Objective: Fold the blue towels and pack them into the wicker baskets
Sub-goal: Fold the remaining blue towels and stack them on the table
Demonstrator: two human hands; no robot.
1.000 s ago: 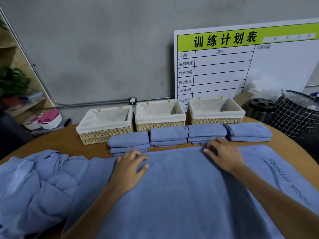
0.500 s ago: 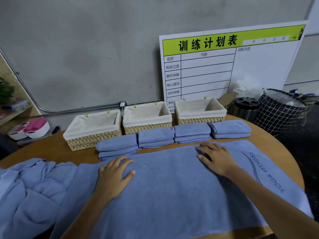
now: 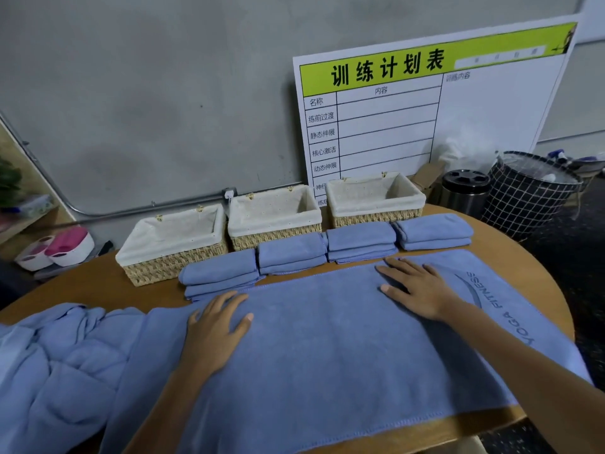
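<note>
Both hands (image 3: 216, 326) (image 3: 417, 288) nearer now, fingers spread flat on the towel (image 3: 327, 348) — folded stacks (image 3: 360, 240) before baskets (image 3: 275, 214).

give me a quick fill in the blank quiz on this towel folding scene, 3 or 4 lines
1. Both hands, left hand and right hand, press flat on the spread towel, fingers ____.
2. The number of wicker baskets on the table is ____.
3. All the baskets are ____ inside.
4. In front of them lie ____ folded towel stacks.

Missing: straight; three; empty; four

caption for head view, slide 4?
Both hands flat on spread towel; four folded stacks, three empty baskets behind.
</note>
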